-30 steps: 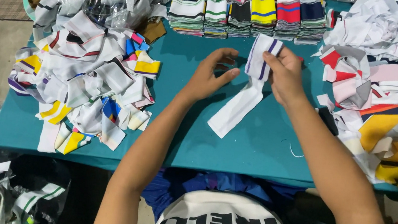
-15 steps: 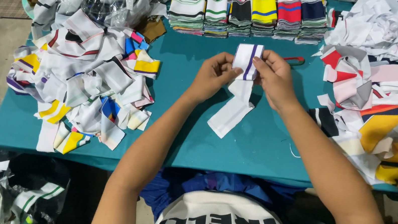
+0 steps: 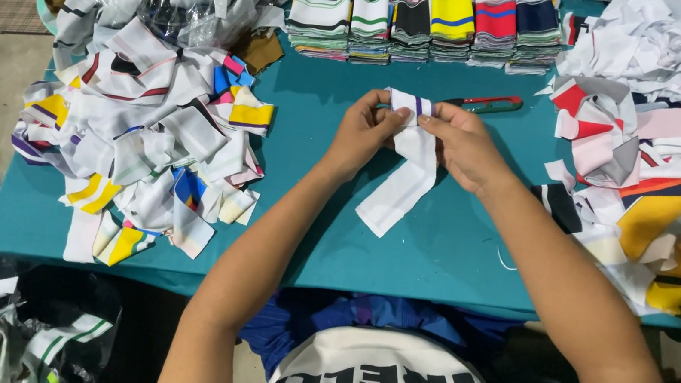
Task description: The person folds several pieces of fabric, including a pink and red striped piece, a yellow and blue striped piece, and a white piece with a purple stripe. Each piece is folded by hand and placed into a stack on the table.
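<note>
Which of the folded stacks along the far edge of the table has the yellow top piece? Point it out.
The stack topped by a yellow piece with a blue stripe, between a black-topped stack and a red-striped stack.

One view only is given, taken from a camera worn on the head and aimed steeply down and forward. The teal tabletop [image 3: 471, 259] is seen from its near edge, at close range. Its far edge is cut off by the top of the frame, and its left and right edges are mostly covered. The wearer's forearms and chest are included at the bottom.
</note>
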